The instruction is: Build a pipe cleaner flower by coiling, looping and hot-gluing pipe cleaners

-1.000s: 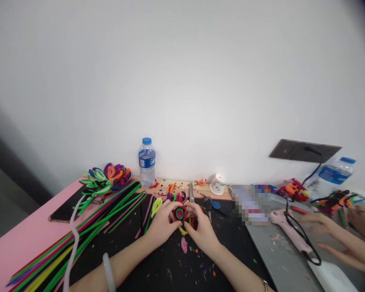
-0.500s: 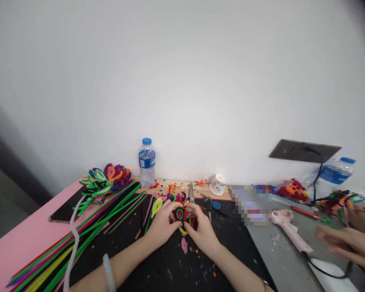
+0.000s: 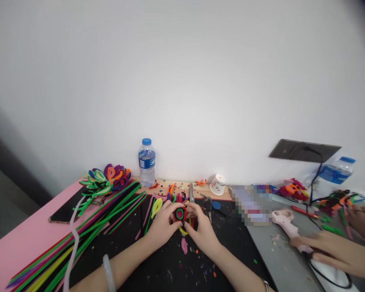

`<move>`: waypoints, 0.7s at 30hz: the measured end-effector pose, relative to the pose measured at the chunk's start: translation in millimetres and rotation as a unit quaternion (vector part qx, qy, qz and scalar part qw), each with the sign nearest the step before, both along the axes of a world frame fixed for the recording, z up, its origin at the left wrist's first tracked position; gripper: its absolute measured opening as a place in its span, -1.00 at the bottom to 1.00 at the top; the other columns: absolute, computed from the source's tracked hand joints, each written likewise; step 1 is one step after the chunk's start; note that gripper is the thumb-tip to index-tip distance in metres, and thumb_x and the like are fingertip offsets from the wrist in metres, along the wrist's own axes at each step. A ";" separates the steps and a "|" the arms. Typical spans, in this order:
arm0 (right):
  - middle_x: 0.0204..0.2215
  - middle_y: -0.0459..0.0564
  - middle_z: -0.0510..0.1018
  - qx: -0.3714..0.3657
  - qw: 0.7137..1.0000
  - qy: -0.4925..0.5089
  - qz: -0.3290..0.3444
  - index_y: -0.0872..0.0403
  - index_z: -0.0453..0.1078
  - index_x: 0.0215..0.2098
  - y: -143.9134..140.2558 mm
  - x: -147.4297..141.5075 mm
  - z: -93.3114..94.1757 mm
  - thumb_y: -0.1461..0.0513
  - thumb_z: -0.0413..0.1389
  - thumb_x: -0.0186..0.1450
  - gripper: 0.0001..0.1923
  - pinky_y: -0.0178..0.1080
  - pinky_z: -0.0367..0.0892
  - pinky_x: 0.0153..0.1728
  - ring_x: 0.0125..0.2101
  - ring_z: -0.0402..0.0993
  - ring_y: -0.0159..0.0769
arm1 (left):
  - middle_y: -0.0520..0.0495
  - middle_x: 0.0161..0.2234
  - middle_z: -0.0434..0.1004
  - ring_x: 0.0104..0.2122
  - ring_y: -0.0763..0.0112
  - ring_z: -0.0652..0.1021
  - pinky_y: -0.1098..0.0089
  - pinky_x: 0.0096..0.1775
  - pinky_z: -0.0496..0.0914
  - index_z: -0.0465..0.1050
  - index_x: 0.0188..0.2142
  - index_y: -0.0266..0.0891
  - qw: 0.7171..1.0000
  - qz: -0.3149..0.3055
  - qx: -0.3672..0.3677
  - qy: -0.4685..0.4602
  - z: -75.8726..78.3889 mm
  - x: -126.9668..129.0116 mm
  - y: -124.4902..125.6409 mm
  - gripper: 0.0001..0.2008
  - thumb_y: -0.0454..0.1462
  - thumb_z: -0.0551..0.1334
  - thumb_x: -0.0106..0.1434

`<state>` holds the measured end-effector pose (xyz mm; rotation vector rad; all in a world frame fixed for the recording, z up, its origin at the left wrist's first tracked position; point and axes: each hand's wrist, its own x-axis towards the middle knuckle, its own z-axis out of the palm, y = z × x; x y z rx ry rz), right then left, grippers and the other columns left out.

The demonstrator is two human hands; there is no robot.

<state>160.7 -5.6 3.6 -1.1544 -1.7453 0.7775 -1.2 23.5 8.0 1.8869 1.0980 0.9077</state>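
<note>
Between my two hands is a small round coil of red, green and black pipe cleaner, its spiral face turned toward me. My left hand grips its left side with thumb and fingers. From the other side, my right hand pinches it, the thumb near its lower edge. Just under the coil a yellow loop and a pink pipe-cleaner loop show on the black mat. A yellow pipe-cleaner loop lies beside my left hand. Scissors and keys lie beyond my right hand.
Long pipe cleaners and a looped bundle lie at left, near a phone. A water bottle and paper cup stand by the wall. At right, a co-worker's hand is on a pink glue gun.
The co-worker's hand at right has moved left and down onto the glue gun's handle, and its cord has shifted. My own hands and the coil stay almost still.
</note>
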 end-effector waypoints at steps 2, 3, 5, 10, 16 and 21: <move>-0.18 -0.01 0.46 0.000 1.000 0.000 0.001 0.02 0.13 0.02 0.1 0.2 0.3 0.43 0.02 0.12 -0.50 -0.18 0.33 -0.12 -0.19 0.43 -0.28 | 0.02 -0.34 0.22 -0.48 0.48 0.37 0.49 -0.44 0.31 0.36 -0.15 -0.14 1.000 0.001 0.003 0.003 -1.5 0.0 0.5 -0.61 -0.47 0.14 0.00; -0.19 -0.01 0.46 0.000 1.000 -0.001 0.001 0.02 0.13 0.02 0.2 0.3 0.5 0.43 0.02 0.12 -0.50 -0.18 0.33 -0.12 -0.19 0.42 -0.28 | 0.03 -0.34 0.22 -0.48 0.48 0.37 0.49 -0.44 0.31 0.36 -0.16 -0.14 1.000 0.000 0.004 0.004 -2.2 0.1 0.8 -0.61 -0.47 0.14 0.01; -0.19 -0.02 0.46 -0.001 1.000 -0.002 0.000 0.02 0.13 0.02 0.4 0.2 0.6 0.43 0.02 0.12 -0.50 -0.19 0.33 -0.12 -0.19 0.43 -0.28 | 0.03 -0.34 0.22 -0.48 0.48 0.36 0.49 -0.44 0.31 0.36 -0.16 -0.14 1.000 0.001 0.006 0.003 -3.2 0.2 1.3 -0.61 -0.47 0.14 0.00; -0.18 -0.02 0.46 0.002 1.000 -0.002 -0.001 0.03 0.14 0.01 0.1 -0.1 0.9 0.43 0.02 0.12 -0.51 -0.20 0.33 -0.12 -0.18 0.42 -0.29 | 0.04 -0.35 0.21 -0.48 0.49 0.36 0.49 -0.44 0.30 0.36 -0.17 -0.14 1.000 -0.002 0.009 0.004 -3.3 0.2 1.3 -0.61 -0.48 0.13 0.00; -0.19 -0.01 0.47 0.006 1.000 0.004 0.005 0.03 0.16 0.00 0.8 -0.4 1.6 0.43 0.02 0.12 -0.51 -0.20 0.33 -0.14 -0.19 0.42 -0.28 | 0.04 -0.34 0.20 -0.48 0.49 0.36 0.48 -0.45 0.29 0.36 -0.18 -0.16 1.000 -0.001 0.007 0.004 -3.3 -0.3 1.1 -0.63 -0.47 0.12 0.00; -0.21 -0.03 0.47 0.006 1.000 0.008 0.001 0.02 0.15 0.01 0.1 -0.6 1.0 0.43 0.02 0.12 -0.50 -0.21 0.33 -0.15 -0.21 0.43 -0.29 | 0.03 -0.33 0.19 -0.48 0.49 0.37 0.47 -0.42 0.30 0.35 -0.12 -0.14 1.000 -0.004 0.008 -0.003 -4.3 -0.5 1.1 -0.58 -0.47 0.12 0.00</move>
